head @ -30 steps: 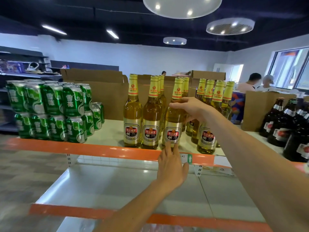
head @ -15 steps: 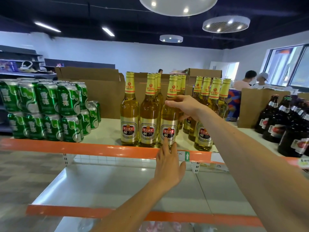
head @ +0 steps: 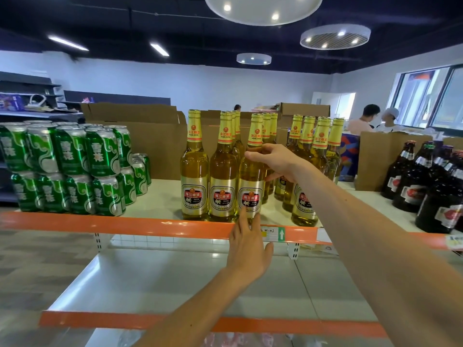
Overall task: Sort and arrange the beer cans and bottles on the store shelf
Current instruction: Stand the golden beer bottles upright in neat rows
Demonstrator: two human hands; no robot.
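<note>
The right hand point(head: 273, 160) is gripping the bottle point(head: 251, 194) at its shoulder, fingers curled round it; the left hand point(head: 248, 249), fingers straight, is touching the bottle's foot just above the shelf edge point(head: 125, 224). Done well, I judge, the lower hand is nudging the base flush with the neighbour point(head: 222, 181) to its left, label facing out, while the upper hand is steadying the neck upright, clear of the rear bottles point(head: 267, 128) beyond it.

At least eleven Pearl River bottles point(head: 194, 171) are counted. Over a dozen green cans point(head: 102, 154) and at least four dark bottles point(head: 411, 186) are tallied.
</note>
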